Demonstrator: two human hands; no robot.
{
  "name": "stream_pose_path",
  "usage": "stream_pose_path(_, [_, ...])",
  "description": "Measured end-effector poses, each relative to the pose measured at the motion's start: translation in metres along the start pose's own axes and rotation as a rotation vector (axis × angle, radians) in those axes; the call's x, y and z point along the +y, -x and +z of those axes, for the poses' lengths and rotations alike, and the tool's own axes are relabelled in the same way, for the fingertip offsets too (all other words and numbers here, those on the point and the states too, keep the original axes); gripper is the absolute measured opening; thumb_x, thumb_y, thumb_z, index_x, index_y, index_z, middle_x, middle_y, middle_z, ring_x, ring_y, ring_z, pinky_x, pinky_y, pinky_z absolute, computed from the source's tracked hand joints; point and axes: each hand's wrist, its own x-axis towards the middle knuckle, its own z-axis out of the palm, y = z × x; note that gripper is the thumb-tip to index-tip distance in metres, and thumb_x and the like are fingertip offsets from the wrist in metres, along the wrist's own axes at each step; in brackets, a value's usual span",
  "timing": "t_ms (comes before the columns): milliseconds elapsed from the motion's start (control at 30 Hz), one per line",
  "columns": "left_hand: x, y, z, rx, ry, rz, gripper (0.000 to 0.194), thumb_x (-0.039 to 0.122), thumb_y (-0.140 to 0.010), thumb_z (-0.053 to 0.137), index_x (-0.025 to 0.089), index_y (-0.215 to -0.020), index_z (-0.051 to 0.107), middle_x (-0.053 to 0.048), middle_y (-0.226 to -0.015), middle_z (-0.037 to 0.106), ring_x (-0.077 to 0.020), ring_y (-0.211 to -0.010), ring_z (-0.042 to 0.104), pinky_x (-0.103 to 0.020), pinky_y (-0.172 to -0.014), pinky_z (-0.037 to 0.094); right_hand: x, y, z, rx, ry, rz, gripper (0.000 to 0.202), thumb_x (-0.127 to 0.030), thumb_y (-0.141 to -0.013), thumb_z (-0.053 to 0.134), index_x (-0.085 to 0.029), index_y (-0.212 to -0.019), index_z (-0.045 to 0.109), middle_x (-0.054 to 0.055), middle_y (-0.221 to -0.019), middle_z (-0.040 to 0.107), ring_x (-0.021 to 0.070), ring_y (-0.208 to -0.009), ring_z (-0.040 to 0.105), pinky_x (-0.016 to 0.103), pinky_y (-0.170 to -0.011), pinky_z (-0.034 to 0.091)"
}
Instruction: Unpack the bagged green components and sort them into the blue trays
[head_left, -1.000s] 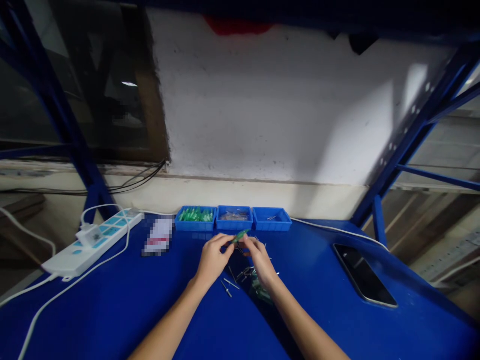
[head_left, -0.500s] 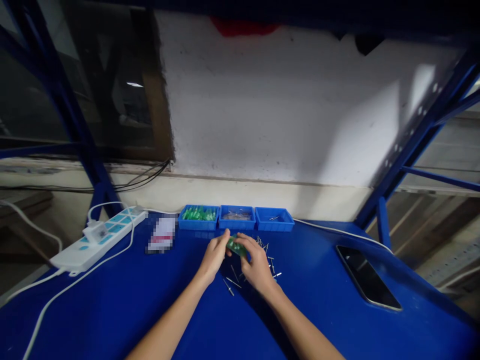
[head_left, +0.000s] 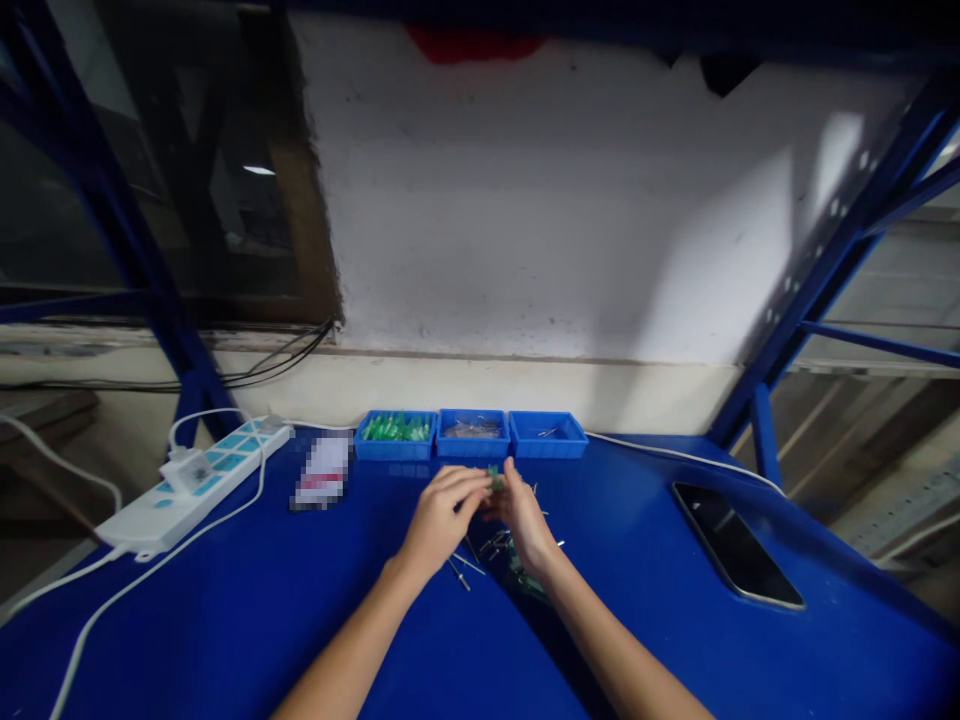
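Note:
My left hand (head_left: 442, 512) and my right hand (head_left: 526, 522) meet over the middle of the table. Between their fingertips is a small green see-through packet (head_left: 496, 478), mostly hidden by the fingers. Both hands are closed on it. Thin metal pins that look like blind rivets (head_left: 460, 574) lie on the table below my left hand. More pins are scattered under and beside my right hand. A dark green see-through piece (head_left: 531, 582) lies beneath my right wrist, partly covered by it.
Three blue trays stand at the back: one with green packets (head_left: 396, 428), one with brownish packets (head_left: 472, 430), one with a few pins (head_left: 551, 432). A power strip (head_left: 202, 490) and a blurred card (head_left: 322, 470) are left, a phone (head_left: 739, 545) right.
The green packet has turned and is now mostly covered by my fingers. My left hand has rolled over it, and my right hand has shifted slightly. A dark green piece now shows below my right wrist.

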Motion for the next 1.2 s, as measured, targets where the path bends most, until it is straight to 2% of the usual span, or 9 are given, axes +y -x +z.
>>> stream_pose_path(167, [0.008,0.002,0.002,-0.083,0.062,-0.016,0.023,0.030,-0.087,0.050,0.022,-0.089,0.071,-0.006,-0.103,0.068,-0.0209,-0.103,0.056,-0.036,-0.091,0.043,0.003,-0.003,-0.003,0.079,0.003,-0.067,0.042,-0.056,-0.078,0.053,-0.015,-0.079,0.062,0.004,-0.067,0.062,0.0173,-0.060,0.058,0.027,-0.054,0.046])
stream_pose_path(333, [0.003,-0.003,0.002,-0.003,0.383,-0.496,0.050,0.053,-0.087,0.037,0.014,-0.084,0.069,-0.009,-0.080,0.070,-0.0176,-0.070,0.062,-0.028,-0.063,0.045,0.006,-0.001,-0.004,0.218,0.230,-0.338,0.035,-0.044,-0.084,0.050,-0.017,-0.105,0.055,0.008,-0.091,0.066,0.0195,-0.076,0.062,0.028,-0.063,0.049])
stream_pose_path(467, [-0.001,-0.006,-0.001,-0.005,0.669,-0.782,0.064,0.065,-0.083,0.031,0.011,-0.087,0.065,-0.011,-0.081,0.070,-0.0160,-0.066,0.062,-0.024,-0.055,0.040,0.004,0.005,-0.003,0.146,0.348,-0.441,0.025,-0.034,-0.087,0.047,-0.019,-0.107,0.053,0.009,-0.097,0.067,0.0201,-0.086,0.063,0.031,-0.074,0.049])
stream_pose_path(600, [-0.003,-0.007,-0.005,0.004,0.853,-0.840,0.053,0.059,-0.079,0.048,0.011,-0.095,0.064,-0.010,-0.082,0.070,-0.0157,-0.071,0.064,-0.023,-0.058,0.041,0.002,0.007,-0.004,0.013,0.481,-0.548,0.020,-0.021,-0.085,0.046,-0.021,-0.101,0.058,0.010,-0.110,0.062,0.0226,-0.103,0.059,0.037,-0.085,0.047])
stream_pose_path(700, [-0.005,-0.006,-0.003,0.090,0.879,-0.770,0.041,0.048,-0.074,0.062,0.012,-0.095,0.063,-0.010,-0.088,0.069,-0.0164,-0.077,0.064,-0.023,-0.063,0.044,0.003,0.009,-0.004,0.011,0.632,-0.659,0.026,-0.011,-0.078,0.047,-0.022,-0.096,0.063,0.010,-0.126,0.050,0.0250,-0.120,0.046,0.043,-0.097,0.039])
stream_pose_path(833, [-0.005,-0.004,0.002,0.176,0.657,-0.589,0.033,0.038,-0.075,0.063,0.013,-0.097,0.063,-0.009,-0.093,0.069,-0.0187,-0.083,0.063,-0.027,-0.071,0.047,0.004,0.009,-0.004,0.190,0.725,-0.650,0.030,-0.008,-0.074,0.048,-0.023,-0.092,0.066,0.011,-0.127,0.041,0.0273,-0.124,0.037,0.046,-0.098,0.037])
stream_pose_path(933, [-0.003,-0.001,0.004,0.163,0.311,-0.369,0.023,0.033,-0.081,0.057,0.017,-0.096,0.065,-0.007,-0.094,0.069,-0.0193,-0.085,0.063,-0.030,-0.077,0.048,0.004,0.004,-0.008,0.232,0.645,-0.527,0.019,-0.021,-0.081,0.049,-0.021,-0.086,0.068,0.011,-0.107,0.052,0.0255,-0.106,0.050,0.041,-0.089,0.043])
stream_pose_path(1067, [0.000,0.004,0.009,0.041,-0.043,-0.034,0.019,0.022,-0.085,0.052,0.024,-0.094,0.069,-0.005,-0.097,0.068,-0.0192,-0.093,0.059,-0.033,-0.086,0.045,0.007,-0.006,-0.014,0.249,0.399,-0.252,0.041,-0.049,-0.085,0.043,-0.018,-0.074,0.067,0.008,-0.083,0.059,0.0197,-0.077,0.056,0.030,-0.066,0.047])
stream_pose_path(1200, [0.002,0.010,0.016,-0.056,-0.146,0.056,0.022,0.019,-0.083,0.054,0.025,-0.098,0.069,-0.006,-0.101,0.064,-0.0202,-0.096,0.055,-0.035,-0.085,0.046,0.011,-0.009,-0.015,0.167,0.182,-0.087,0.041,-0.055,-0.078,0.051,-0.016,-0.071,0.063,0.002,-0.063,0.057,0.0147,-0.057,0.050,0.024,-0.051,0.039])
